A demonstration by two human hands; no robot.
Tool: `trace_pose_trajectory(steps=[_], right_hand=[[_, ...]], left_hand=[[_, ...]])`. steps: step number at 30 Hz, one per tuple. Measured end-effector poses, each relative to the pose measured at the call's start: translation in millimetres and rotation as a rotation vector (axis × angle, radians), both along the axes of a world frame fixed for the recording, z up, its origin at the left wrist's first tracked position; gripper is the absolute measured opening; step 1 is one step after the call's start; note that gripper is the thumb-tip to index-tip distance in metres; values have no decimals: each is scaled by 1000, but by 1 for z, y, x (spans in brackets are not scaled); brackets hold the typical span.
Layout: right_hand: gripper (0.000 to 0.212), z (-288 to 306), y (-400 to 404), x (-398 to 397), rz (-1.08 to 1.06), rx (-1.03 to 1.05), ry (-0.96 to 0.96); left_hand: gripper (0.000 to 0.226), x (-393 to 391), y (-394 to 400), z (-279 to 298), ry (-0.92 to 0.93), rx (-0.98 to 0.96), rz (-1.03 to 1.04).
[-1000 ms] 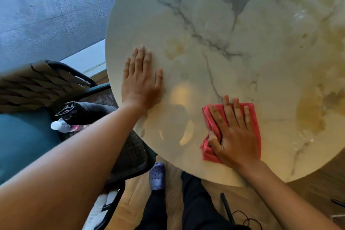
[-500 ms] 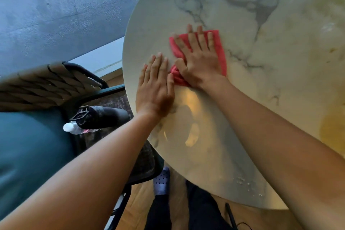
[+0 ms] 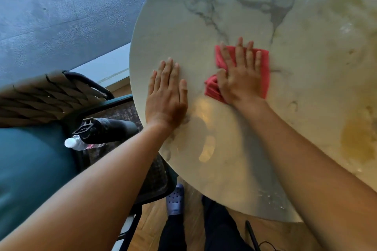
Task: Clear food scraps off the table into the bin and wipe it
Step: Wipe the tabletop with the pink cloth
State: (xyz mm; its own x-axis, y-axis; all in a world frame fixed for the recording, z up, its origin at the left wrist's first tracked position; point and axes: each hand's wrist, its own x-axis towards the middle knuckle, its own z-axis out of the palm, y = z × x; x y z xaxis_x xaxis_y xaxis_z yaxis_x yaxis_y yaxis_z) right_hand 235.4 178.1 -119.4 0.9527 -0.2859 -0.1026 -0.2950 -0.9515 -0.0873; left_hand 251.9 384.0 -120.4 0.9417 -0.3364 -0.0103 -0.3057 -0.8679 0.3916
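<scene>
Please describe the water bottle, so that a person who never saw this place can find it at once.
Start at the round marble table and look off its left edge to the chair with the woven back and teal seat. The water bottle lies on its side there, partly under a black object. It is the only clear plastic thing, with a white cap and a pinkish label.

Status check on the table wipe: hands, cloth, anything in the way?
Left hand flat on the table, bracing. Right hand pressing the red cloth flat, mid-table. Yellowish smears to its right; no objects blocking.
</scene>
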Motion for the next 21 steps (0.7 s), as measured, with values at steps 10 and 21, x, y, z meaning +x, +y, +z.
trace_pose_trajectory(steps=[10,21], right_hand=[[67,21,21,-37,129,358,-188],[61,-19,-61,-35,-105,47,-190]], left_hand=[[52,-16,-6,17,-176,-269,-32],[64,-57,-108,-12,1,220,46]])
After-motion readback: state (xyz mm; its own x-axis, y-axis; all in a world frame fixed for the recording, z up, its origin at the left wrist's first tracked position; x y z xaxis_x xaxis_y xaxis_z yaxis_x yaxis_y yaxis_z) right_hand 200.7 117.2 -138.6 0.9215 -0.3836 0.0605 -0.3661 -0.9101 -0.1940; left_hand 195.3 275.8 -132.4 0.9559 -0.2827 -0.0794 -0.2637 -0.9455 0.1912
